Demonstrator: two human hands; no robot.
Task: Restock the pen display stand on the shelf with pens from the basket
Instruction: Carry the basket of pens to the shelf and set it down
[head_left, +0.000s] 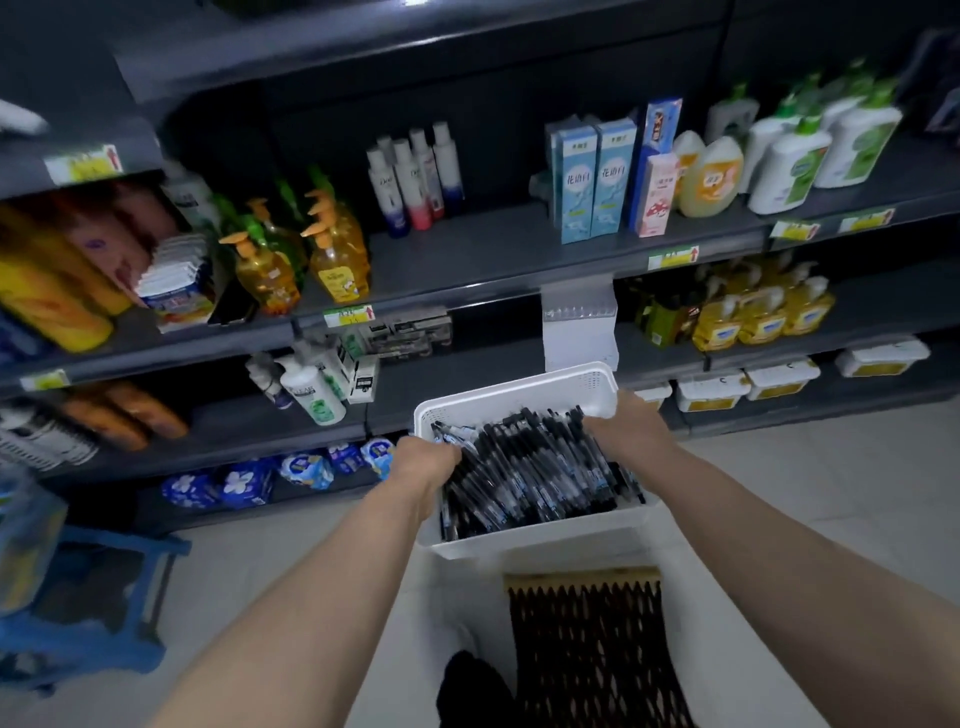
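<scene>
While the black ballpoint pens (530, 473) lie heaped flat in the white perforated plastic basket (519, 387), their long axes mostly slanting across it, the left hand (423, 465) curls its fingers over the basket's left rim and the right hand (626, 428) clamps the far right corner. Neither hand holds a pen. Just beyond the basket's far rim and above it stands the clear-and-white pen display stand (579, 338), nearer the right hand, on a dark grey shelf (441, 382) among yellow soap bottles (337, 260). Pale floor tiles (779, 493) and a blue plastic stool (93, 597) lie below.
</scene>
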